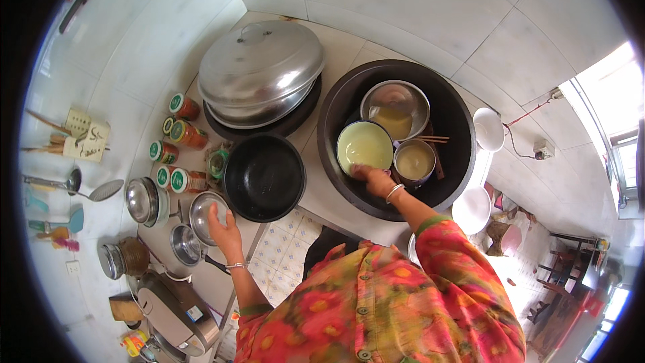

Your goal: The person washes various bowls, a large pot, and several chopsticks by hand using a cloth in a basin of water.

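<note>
My right hand (pixel 375 180) is at the near rim of a pale yellow-green enamel bowl (pixel 365 146), its fingertips lapping over the edge. Clear liquid appears to lie in that bowl. The bowl rests inside a large dark wok (pixel 333 111), beside a steel basin (pixel 398 93) with yellowish liquid and a small metal pot (pixel 414 161) of cloudy liquid. Chopsticks (pixel 436 138) lie by the pot. My left hand (pixel 225 234), fingers apart and holding nothing, hovers over the edge of a shallow steel bowl (pixel 201 217). Close to it are a small steel saucepan (pixel 186 245) and a black pan (pixel 264 179).
A large domed metal lid (pixel 262 70) covers another dark wok at the back. Several lidded jars (pixel 189 135) stand along the left wall. A rice cooker (pixel 174 312) sits at lower left. White bowls (pixel 489 129) stand right of the wok, near a cable (pixel 516 143).
</note>
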